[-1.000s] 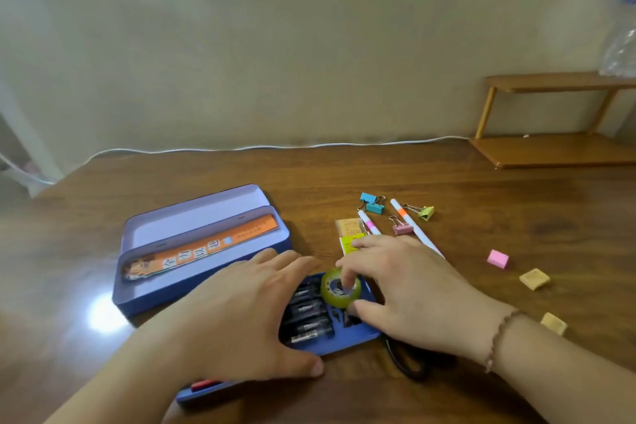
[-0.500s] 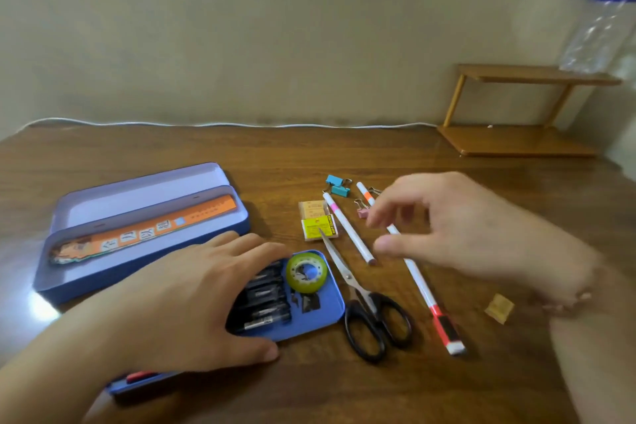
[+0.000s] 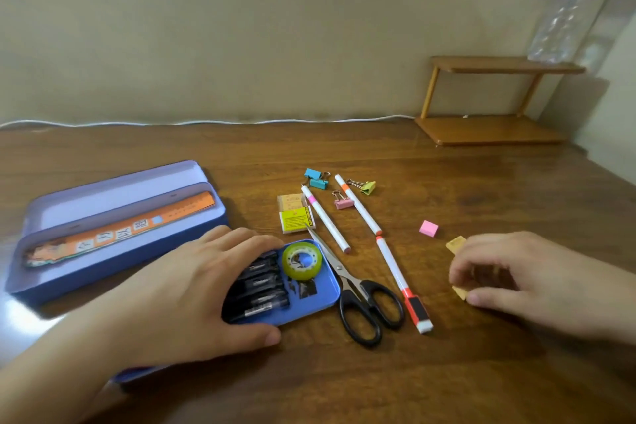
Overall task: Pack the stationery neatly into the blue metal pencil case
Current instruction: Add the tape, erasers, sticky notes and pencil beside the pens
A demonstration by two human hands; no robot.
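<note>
L hand [image 3: 192, 289] lies flat w/ fingers straight across the blue tray [image 3: 320, 303] of the metal pencil case, covering its left part, thumb along the tray's near edge; nothing gripped. Inside the tray: row of black refill tubes [image 3: 261, 289] just beside the fingertips, and a yellow-green tape roll [image 3: 302, 260] at the far right corner. R hand [image 3: 537, 279] is curled over the table [image 3: 378, 382], thumb and fingers pinching a small tan eraser [image 3: 460, 292] (mostly hidden, only a corner shows). A 2nd tan eraser [image 3: 455, 244] sits just beyond the knuckles, pink eraser [image 3: 428, 228] a bit further back. Case lid section [image 3: 103, 251] lies open to the left, w/ an orange ruler [image 3: 117, 234] resting diagonally in it. Black-handled scissors [image 3: 358, 299] lie touching the tray's right edge, blades pointing away. Right of them, a white pen w/ pink band [image 3: 327, 220], a white pen w/ orange band [image 3: 359, 206] and a longer marker w/ red-black end [image 3: 402, 286]. Yellow sticky-note pad [image 3: 296, 220] and a tan pad [image 3: 289, 200] sit behind the tray. Binder clips near pen tops: two blue [image 3: 316, 178], one pink [image 3: 342, 202], one green [image 3: 367, 186]. Back right: wooden shelf [image 3: 492, 96] w/ a plastic bottle [image 3: 571, 10] on top; white cable [image 3: 206, 122] runs along the wall.
</note>
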